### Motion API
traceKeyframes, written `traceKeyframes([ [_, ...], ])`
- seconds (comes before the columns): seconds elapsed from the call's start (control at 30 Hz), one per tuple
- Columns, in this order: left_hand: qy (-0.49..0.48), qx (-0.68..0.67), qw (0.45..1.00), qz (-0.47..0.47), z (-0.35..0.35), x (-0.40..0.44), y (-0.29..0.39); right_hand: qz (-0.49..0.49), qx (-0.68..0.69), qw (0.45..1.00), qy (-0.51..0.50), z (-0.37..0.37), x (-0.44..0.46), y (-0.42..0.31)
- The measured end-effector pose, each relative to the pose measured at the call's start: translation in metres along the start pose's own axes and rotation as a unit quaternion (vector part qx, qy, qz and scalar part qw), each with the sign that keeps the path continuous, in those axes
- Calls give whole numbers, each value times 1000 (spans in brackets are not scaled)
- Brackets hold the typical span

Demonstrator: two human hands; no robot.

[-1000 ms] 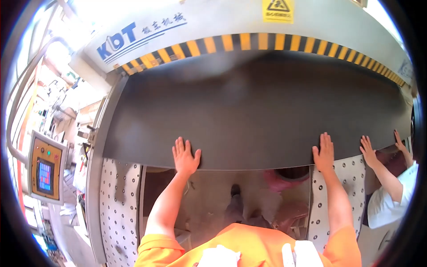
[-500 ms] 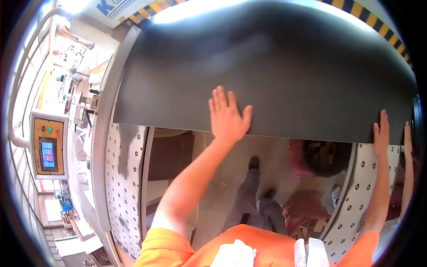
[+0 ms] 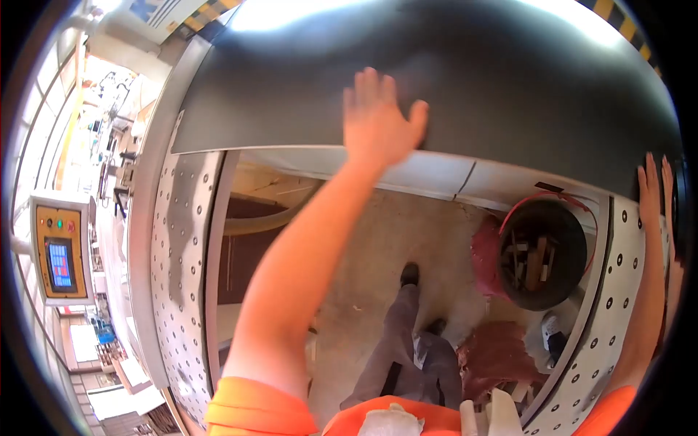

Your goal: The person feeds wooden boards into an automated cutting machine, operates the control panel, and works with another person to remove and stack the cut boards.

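A large dark grey panel (image 3: 494, 116) lies flat across the machine, its near edge running from side to side. My left hand (image 3: 382, 127) rests palm down on it near that edge, slightly blurred, with fingers stretched and thumb out. At the far right, my right hand (image 3: 649, 190) is at the panel's near right corner, fingers straight. Close beside it, another person's hand (image 3: 667, 185) also reaches to that corner, partly cut off by the lens edge.
Perforated support tables stand at left (image 3: 182, 218) and right (image 3: 618, 283). Between them, a black bucket (image 3: 523, 294) of offcuts sits on the floor by a reddish sack (image 3: 486, 247). A control box (image 3: 61, 251) is at left; yellow-black striping (image 3: 618, 18) marks the machine.
The panel has moved forward, away from my body, with both my hands on it. More floor and the whole bucket now show below its near edge.
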State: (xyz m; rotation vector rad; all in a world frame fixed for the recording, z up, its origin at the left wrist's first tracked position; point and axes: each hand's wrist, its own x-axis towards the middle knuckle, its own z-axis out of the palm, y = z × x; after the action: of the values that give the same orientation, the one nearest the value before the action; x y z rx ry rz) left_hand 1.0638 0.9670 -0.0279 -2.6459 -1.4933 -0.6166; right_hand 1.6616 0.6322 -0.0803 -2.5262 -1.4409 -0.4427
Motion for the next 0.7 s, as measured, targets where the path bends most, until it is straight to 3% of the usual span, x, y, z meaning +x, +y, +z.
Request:
traceKeyframes([
  [0.03, 0, 8, 1000, 5, 7, 16, -8, -11, 24, 1000, 10, 3, 11, -13],
  [0.13, -15, 29, 999, 1, 20, 60, -29, -173, -181, 968, 29, 38, 49, 12],
  [0.2, -35, 45, 998, 5, 29, 86, -43, -275, -210, 935, 79, 45, 74, 12],
  [0.23, -34, 32, 999, 11, 33, 97, -49, -280, -200, 935, 87, 49, 84, 9],
  [0.27, -39, 9, 999, 6, 37, 109, -56, -229, -238, 943, 37, 53, 97, 10],
  [0.3, -45, 31, 998, 37, 44, 121, -70, -258, -283, 922, 62, 48, 109, 11],
  [0.37, -58, 41, 996, 57, 54, 144, -90, -222, -191, 955, 48, 53, 125, -11],
  [0.4, -64, 46, 995, 68, 59, 156, -99, -149, -55, 987, 11, 58, 132, -23],
  [0.43, -72, 30, 996, 50, 57, 165, -98, -217, -167, 961, 47, 71, 148, -6],
  [0.47, -79, 14, 996, 31, 57, 173, -99, -203, -87, 972, 78, 95, 172, 9],
  [0.5, -78, 14, 996, 33, 64, 185, -110, -67, 22, 997, -34, 45, 165, -87],
  [0.53, -82, 47, 994, 56, 73, 200, -131, 90, 106, 984, -112, -11, 156, -195],
  [0.6, -75, -27, 997, -17, 68, 209, -116, 90, 117, 983, -111, -6, 173, -203],
  [0.67, -85, -29, 996, -10, 73, 223, -115, 73, 109, 988, -82, 5, 184, -196],
  [0.7, -89, -33, 995, -10, 74, 232, -118, 13, 71, 993, -98, 6, 190, -194],
])
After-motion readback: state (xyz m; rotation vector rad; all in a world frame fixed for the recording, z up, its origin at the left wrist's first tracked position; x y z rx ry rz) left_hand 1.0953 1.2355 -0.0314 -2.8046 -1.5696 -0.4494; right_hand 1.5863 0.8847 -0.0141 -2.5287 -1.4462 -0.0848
